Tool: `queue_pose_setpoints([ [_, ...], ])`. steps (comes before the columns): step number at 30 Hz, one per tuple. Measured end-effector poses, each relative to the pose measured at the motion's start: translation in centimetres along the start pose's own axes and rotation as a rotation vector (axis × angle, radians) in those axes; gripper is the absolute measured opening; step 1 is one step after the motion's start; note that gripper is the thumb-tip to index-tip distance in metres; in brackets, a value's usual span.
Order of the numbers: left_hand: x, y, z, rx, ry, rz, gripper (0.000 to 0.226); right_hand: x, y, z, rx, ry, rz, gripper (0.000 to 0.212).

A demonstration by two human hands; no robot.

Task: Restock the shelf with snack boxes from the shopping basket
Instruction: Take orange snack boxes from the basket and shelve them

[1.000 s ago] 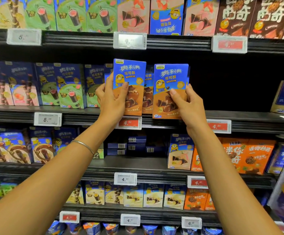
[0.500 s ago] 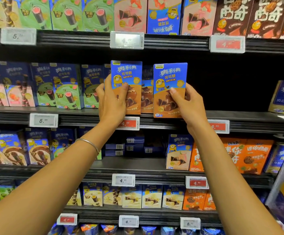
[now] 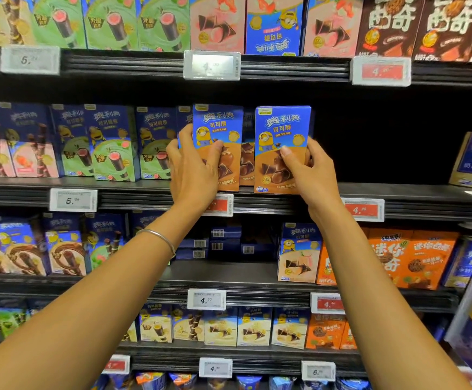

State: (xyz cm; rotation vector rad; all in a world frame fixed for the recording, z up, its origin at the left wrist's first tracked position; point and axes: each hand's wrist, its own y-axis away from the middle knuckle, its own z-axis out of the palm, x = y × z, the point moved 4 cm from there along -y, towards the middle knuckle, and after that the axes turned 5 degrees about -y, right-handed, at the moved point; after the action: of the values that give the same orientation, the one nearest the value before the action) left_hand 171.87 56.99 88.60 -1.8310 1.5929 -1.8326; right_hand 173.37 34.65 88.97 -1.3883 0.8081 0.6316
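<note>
Blue-and-brown snack boxes stand upright at the front edge of the second shelf (image 3: 398, 192): the left box (image 3: 223, 128) is gripped by the left hand (image 3: 192, 170), the right box (image 3: 281, 130) by the right hand (image 3: 311, 170). Between them a matching box (image 3: 246, 164) sits further back. Green boxes (image 3: 111, 144) stand to the left.

Dark metal supermarket shelving (image 3: 415, 192) rises in several tiers, its edges lined with white and red price tags (image 3: 211, 65). A deep unlit gap (image 3: 384, 136) opens at right on the second tier; even store lighting falls across the shelf fronts.
</note>
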Motion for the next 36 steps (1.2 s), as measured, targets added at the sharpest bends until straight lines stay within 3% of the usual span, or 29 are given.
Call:
queue_pose_setpoints([
  [8, -0.3, 0.7, -0.2, -0.035, 0.111, -0.023, 0.087, 0.6, -0.4, -0.2, 0.085, -0.005, 0.045, 0.069],
  [14, -1.0, 0.4, -0.1, -0.121, 0.098, -0.058, 0.112, 0.7, -0.4, -0.3, 0.122, 0.053, 0.024, 0.060],
  [19, -1.0, -0.1, -0.1, -0.126, 0.105, -0.103, 0.114, 0.6, -0.2, 0.2, 0.109, 0.090, -0.007, 0.050],
  [31, -0.7, 0.0, -0.3, -0.126, 0.098, -0.117, 0.112, 0.8, -0.4, 0.6, 0.122, 0.114, 0.008, 0.057],
  [36, -0.5, 0.2, -0.4, -0.130, 0.089, -0.118, 0.114, 1.0, -0.5, 0.2, 0.144, 0.049, 0.045, 0.081],
])
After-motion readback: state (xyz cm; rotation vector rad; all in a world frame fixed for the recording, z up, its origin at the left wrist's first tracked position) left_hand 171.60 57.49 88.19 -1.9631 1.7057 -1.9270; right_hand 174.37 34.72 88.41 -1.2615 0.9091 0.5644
